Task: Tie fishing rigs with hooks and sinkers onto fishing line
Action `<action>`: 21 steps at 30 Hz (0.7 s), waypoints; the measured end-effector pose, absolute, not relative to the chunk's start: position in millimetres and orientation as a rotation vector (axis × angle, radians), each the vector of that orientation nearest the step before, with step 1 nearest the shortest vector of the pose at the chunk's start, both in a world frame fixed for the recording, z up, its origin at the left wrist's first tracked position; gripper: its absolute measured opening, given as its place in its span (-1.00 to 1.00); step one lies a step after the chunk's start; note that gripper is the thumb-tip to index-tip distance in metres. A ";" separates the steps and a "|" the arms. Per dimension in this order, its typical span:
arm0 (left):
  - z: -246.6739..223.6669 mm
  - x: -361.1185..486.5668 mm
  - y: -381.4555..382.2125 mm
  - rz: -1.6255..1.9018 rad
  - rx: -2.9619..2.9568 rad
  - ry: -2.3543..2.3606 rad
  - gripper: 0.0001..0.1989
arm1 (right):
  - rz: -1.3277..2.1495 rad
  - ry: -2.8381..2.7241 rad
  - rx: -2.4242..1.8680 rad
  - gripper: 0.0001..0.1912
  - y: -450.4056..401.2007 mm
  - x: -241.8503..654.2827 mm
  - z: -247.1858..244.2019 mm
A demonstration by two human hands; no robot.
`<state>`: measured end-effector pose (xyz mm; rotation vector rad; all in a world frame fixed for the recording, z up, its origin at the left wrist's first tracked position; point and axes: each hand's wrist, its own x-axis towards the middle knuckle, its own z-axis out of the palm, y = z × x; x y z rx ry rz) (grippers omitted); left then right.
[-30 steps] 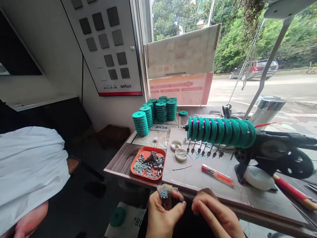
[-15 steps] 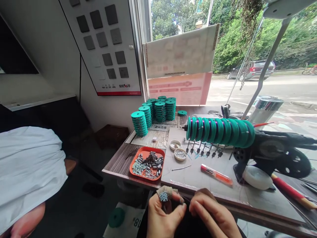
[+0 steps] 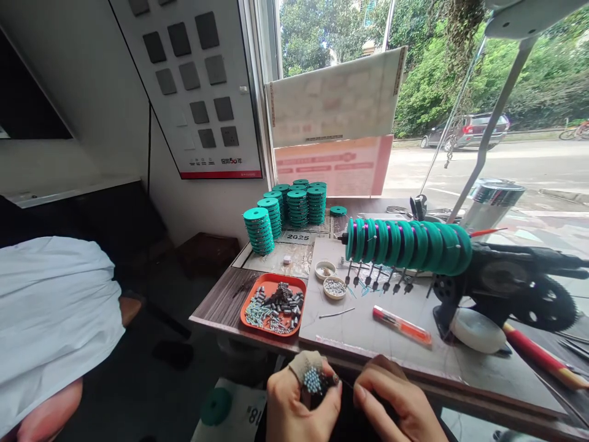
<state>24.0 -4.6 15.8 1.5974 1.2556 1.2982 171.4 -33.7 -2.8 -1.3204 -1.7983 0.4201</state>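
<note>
At the table's front edge, my left hand (image 3: 304, 396) is closed, thumb and index fingertip pinched together on a small dark piece. A bundle of small pale-blue bead-like ends (image 3: 313, 380) shows inside its curled index finger. A beige wrap (image 3: 307, 363) goes round that finger. Just to the right, my right hand (image 3: 396, 399) pinches thumb against forefinger. A thin dark line (image 3: 346, 384) seems to run between the two hands; its end in the right fingers is hidden.
An orange tray (image 3: 243, 310) of metal weights and small parts lies behind my left hand. Beyond are two small dishes (image 3: 335, 287), stacked green spools (image 3: 256, 230) and a black winder (image 3: 506, 276) carrying a row of green spools. A person in white cloth (image 3: 55, 325) is at left.
My left hand has shifted slightly left and turned, so the pale-blue bundle faces me more. The right hand has hardly moved; the gap between the fingertips is slightly wider.
</note>
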 end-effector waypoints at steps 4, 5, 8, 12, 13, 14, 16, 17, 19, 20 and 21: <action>15.1 18.3 -1.8 1.095 1.579 1.184 -0.94 | 0.483 -1.947 -1.328 -0.73 -31.8 175.3 -1.5; 15.9 16.7 -1.3 1.038 1.549 1.163 -0.95 | 0.511 -1.959 -1.324 -0.75 -31.6 175.8 -1.2; 22.4 12.3 -1.5 0.929 1.410 1.107 -0.89 | 0.562 -1.906 -1.335 -0.76 -31.6 175.9 -0.6; 35.0 6.6 -3.1 0.910 1.137 0.954 -0.82 | 0.574 -1.816 -1.297 -0.74 -32.9 174.3 3.8; 37.2 5.2 -2.8 0.916 1.085 0.924 -0.80 | 0.569 -1.812 -1.257 -0.74 -33.1 173.5 6.1; 38.6 4.0 -2.0 0.917 1.043 0.899 -0.79 | 0.561 -1.816 -1.209 -0.74 -33.1 172.6 8.5; 38.7 2.4 1.5 0.894 0.979 0.847 -0.75 | 0.522 -1.859 -1.103 -0.74 -32.6 170.6 11.8; 37.5 2.1 3.8 0.877 0.954 0.825 -0.72 | 0.489 -1.888 -1.065 -0.75 -32.2 169.7 11.9; 33.1 3.0 8.0 0.863 0.897 0.805 -0.69 | 0.410 -1.931 -1.050 -0.73 -31.3 168.9 8.5; 30.2 4.2 9.1 0.874 0.861 0.810 -0.69 | 0.374 -1.942 -1.061 -0.72 -30.9 168.9 5.2; 27.0 5.8 9.1 0.892 0.818 0.819 -0.69 | 0.348 -1.952 -1.076 -0.71 -30.7 169.0 1.6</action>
